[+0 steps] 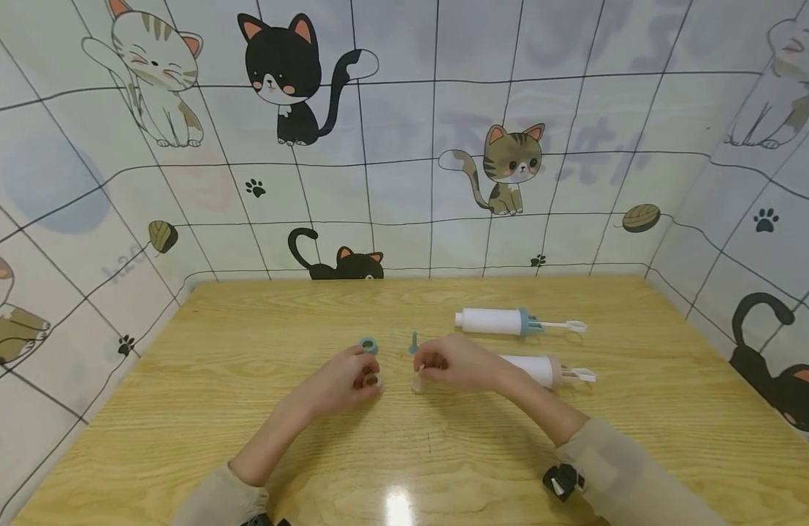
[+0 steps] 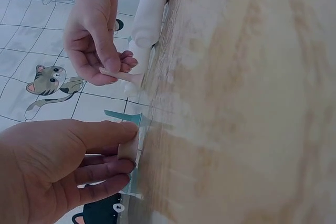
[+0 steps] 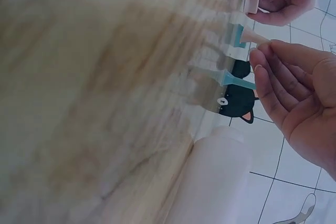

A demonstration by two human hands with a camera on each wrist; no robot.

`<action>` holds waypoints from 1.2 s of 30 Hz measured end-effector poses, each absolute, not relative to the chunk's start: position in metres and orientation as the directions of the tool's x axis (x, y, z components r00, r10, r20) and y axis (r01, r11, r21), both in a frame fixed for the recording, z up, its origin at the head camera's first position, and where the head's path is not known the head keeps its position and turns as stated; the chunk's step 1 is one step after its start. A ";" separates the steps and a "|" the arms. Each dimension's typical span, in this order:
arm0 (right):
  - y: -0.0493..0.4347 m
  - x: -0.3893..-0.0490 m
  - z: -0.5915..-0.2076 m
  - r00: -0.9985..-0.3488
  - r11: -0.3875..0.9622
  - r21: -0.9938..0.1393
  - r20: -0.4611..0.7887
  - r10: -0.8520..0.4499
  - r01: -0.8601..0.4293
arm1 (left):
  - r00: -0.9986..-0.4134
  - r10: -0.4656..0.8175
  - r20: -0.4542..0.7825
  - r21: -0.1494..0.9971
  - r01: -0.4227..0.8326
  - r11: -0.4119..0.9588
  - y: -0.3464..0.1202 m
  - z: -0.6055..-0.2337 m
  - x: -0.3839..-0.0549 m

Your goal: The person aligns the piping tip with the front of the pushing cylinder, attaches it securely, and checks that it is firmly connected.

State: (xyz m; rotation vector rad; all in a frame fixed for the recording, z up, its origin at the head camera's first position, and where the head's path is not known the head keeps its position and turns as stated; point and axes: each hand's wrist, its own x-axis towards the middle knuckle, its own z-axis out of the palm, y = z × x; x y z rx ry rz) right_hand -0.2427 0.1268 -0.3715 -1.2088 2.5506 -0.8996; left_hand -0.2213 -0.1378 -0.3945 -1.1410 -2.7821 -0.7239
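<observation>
1. Thumb and fingertips of the right hand [image 1: 460, 363] pinch a small peach stemmed piece [image 3: 252, 37] by its thin end, the flared end pointing down; whether that end touches the wooden table [image 1: 391, 438] I cannot tell.
2. Across from it, the left hand [image 1: 345, 383] pinches a short peach ring [image 2: 127, 148] between thumb and fingers, low over the wood.
3. Just beyond the right fingertips, a teal stemmed piece [image 1: 414, 346] stands upright on its flared base; just beyond the left fingers rests a teal ring [image 1: 375, 345].
4. Farther out, to the right of the right hand, lies a white cylinder with a peach collar [image 1: 532, 367], partly hidden by that arm; past it lies a white cylinder with a teal collar [image 1: 491, 321].
5. My reading: the step is placing or lifting the peach pair beside the teal pair. If placing, the next move calls for settling the flared end flat, then releasing gently without knocking the teal stem.
</observation>
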 end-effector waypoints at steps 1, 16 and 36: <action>0.127 -0.243 -0.371 -0.663 0.490 -0.599 0.093 -0.743 -0.633 | -0.728 0.649 0.220 0.408 0.673 0.617 -0.138 -0.394 -0.221; 0.136 -0.238 -0.354 -0.690 0.464 -0.591 0.232 -0.686 -0.660 | -0.714 0.618 0.328 0.444 0.695 0.566 -0.136 -0.391 -0.221; 0.126 -0.230 -0.344 -0.714 0.497 -0.534 0.352 -0.605 -0.684 | -0.727 0.536 0.429 0.484 0.686 0.544 -0.132 -0.380 -0.215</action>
